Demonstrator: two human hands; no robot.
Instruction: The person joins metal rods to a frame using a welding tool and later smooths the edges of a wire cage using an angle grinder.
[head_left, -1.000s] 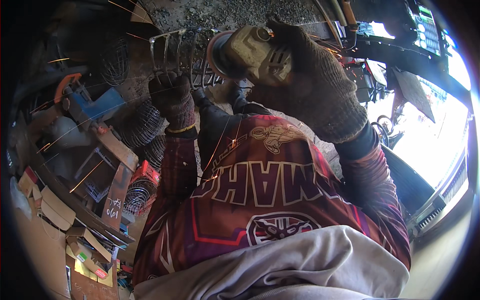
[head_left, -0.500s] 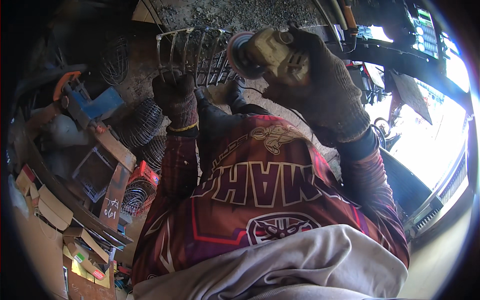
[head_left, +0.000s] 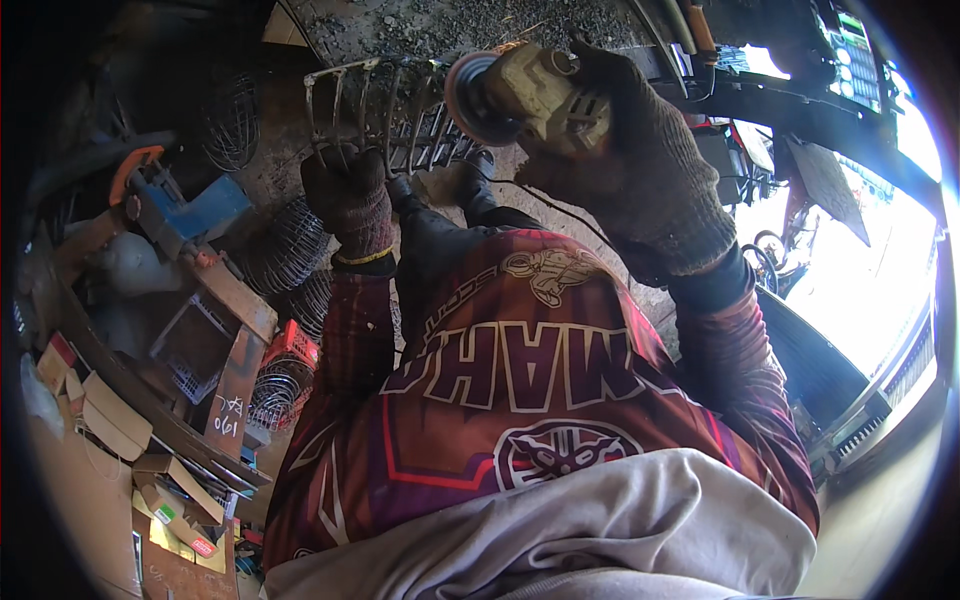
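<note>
My right hand [head_left: 650,170], in a knitted work glove, is wrapped round a worn yellowish angle grinder [head_left: 553,100]. The grinder's round disc [head_left: 478,98] meets the right end of a metal rod frame [head_left: 387,105], and orange sparks [head_left: 510,46] show just above the tool. Gloved too, my left hand [head_left: 348,195] is closed on the frame's near left side and holds it up off the floor. The exact contact point is partly hidden behind the disc. A dark cord [head_left: 560,208] trails from the grinder past my right wrist.
Another barred metal piece [head_left: 425,135] lies on the floor by my boots. Coiled wire baskets [head_left: 285,245], a blue metal machine part [head_left: 205,208] and a red crate [head_left: 297,345] stand at left. Cardboard boxes [head_left: 110,415] sit lower left. Gravelly debris [head_left: 450,20] covers the far floor.
The grinder has shifted slightly left against the frame, and sparks now show above it. The frame's left end has moved a little left and down. Both hands keep their grips.
</note>
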